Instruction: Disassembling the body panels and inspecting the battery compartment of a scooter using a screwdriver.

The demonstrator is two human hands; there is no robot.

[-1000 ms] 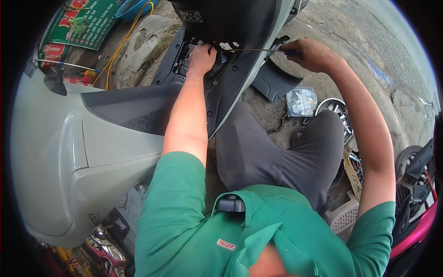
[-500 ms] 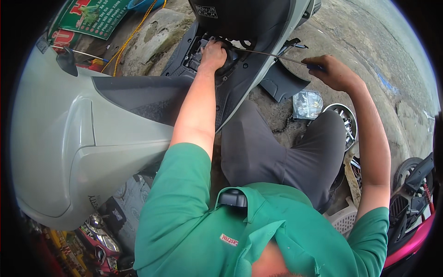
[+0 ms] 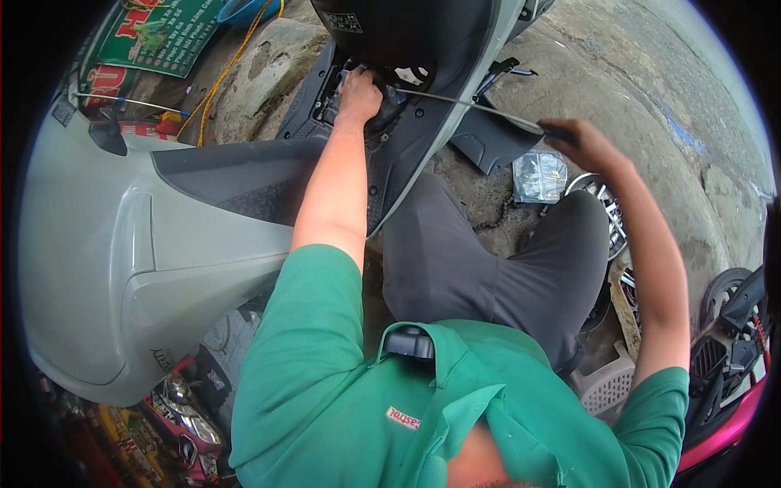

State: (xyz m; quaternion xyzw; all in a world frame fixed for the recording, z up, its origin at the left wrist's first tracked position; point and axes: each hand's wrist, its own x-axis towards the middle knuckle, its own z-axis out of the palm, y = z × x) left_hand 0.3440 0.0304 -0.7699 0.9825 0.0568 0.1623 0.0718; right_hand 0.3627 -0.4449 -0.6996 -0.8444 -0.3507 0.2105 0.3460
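Note:
My right hand [image 3: 582,145] is closed around the handle of a long, thin-shafted screwdriver [image 3: 476,105]. The shaft crosses the scooter's grey edge trim and points left at the opening in the black footboard [image 3: 378,175]. At that opening, my left hand [image 3: 360,96] reaches down with curled fingers onto dark parts inside. Its fingertips, and whatever they grip, are hidden. The screwdriver's tip ends just right of my left hand, among dark parts where its contact is unclear. The grey-green scooter body [image 3: 81,260] stretches along my left side.
Beyond my right knee lie a loose black panel [image 3: 495,140], a clear plastic bag [image 3: 540,176] and a round tray of metal tools [image 3: 616,220]. A large stone [image 3: 264,77] sits past the scooter, beside a green sign [image 3: 159,37]. A pink vehicle part [image 3: 724,423] stands at lower right.
The whole view has shifted slightly. My right hand has turned a little around the screwdriver handle, and it looks blurred now. My left hand stays at the footboard opening.

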